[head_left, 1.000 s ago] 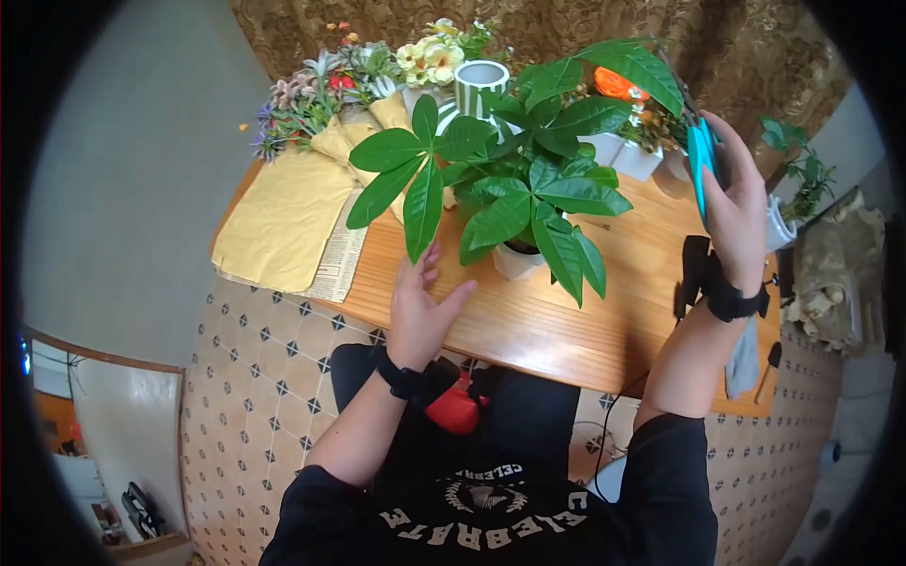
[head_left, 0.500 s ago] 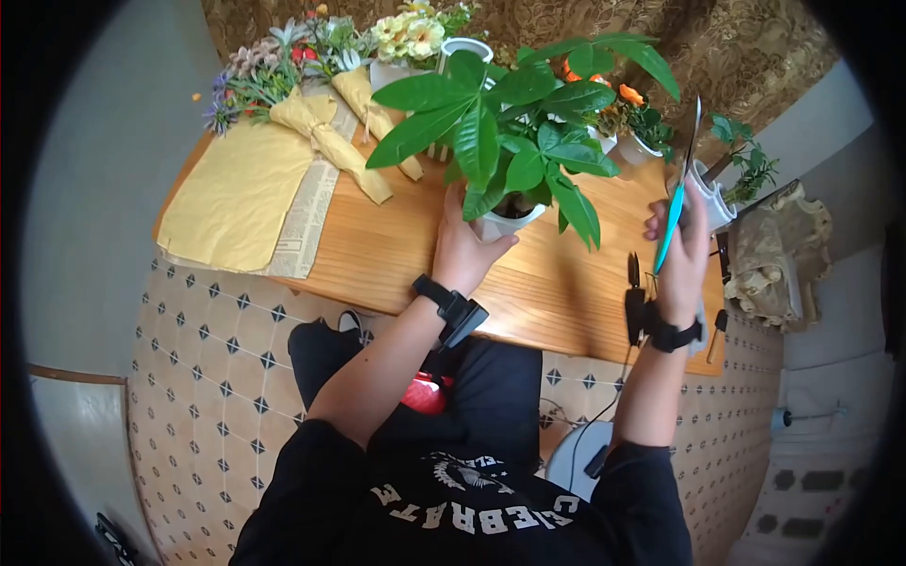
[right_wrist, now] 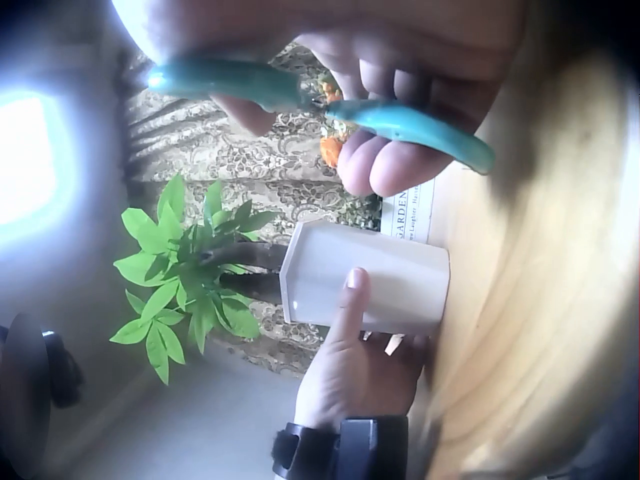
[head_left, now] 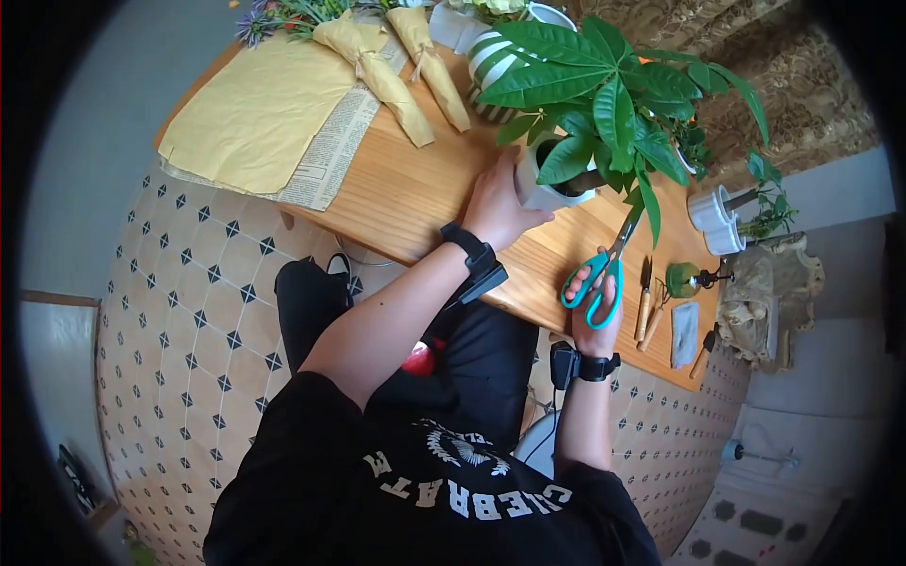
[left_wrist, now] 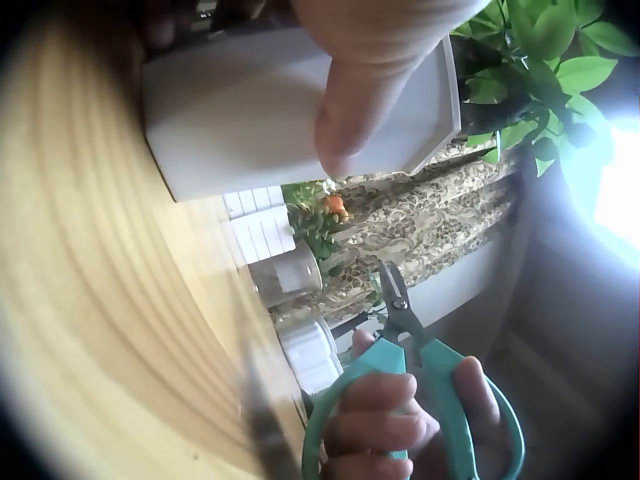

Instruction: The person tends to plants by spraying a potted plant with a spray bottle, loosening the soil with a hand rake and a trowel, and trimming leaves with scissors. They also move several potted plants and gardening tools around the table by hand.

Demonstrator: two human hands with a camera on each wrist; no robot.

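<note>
My left hand (head_left: 500,205) grips the side of a white pot (head_left: 538,193) holding a leafy green plant (head_left: 613,113). In the left wrist view the thumb lies across the pot's wall (left_wrist: 240,110). My right hand (head_left: 598,311) has its fingers through the handles of teal scissors (head_left: 604,288), whose blades point up towards the leaves. From the right wrist view, the scissors' handles (right_wrist: 410,125) are spread, and the pot (right_wrist: 370,280) stands beyond them with my left hand (right_wrist: 355,375) on it.
Yellow wrapping paper (head_left: 255,113) over newsprint and wrapped bouquets lie at the table's left. A striped vase (head_left: 495,61) stands behind the plant. To the right are small tools (head_left: 645,311), a grey cloth (head_left: 684,335), a green bottle (head_left: 678,279) and white pots (head_left: 722,226).
My left hand has come to hold the pot, which is now tilted. The right hand has moved down and left, turning the scissors, and its fingers are now in the handles.
</note>
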